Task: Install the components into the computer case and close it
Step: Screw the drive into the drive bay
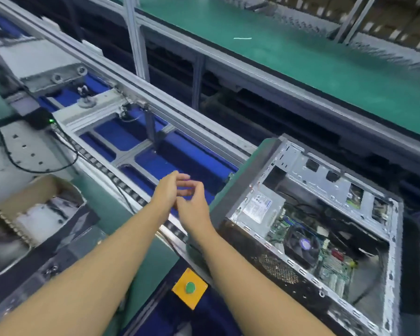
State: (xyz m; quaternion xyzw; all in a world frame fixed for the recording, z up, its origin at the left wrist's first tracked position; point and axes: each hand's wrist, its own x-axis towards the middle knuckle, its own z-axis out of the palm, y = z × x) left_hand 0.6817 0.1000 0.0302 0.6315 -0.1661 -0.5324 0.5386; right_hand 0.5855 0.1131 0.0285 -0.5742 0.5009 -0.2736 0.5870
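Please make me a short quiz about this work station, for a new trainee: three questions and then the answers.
1. True or false: the computer case already has its side cover on.
2. Where is the green button? A) on a yellow box between the person's forearms B) inside the case C) on a wall
3. Fill in: the cardboard box lies to the ___ of the left hand and the right hand.
Key: 1 false, the case is open and its boards show. 2 A. 3 left.
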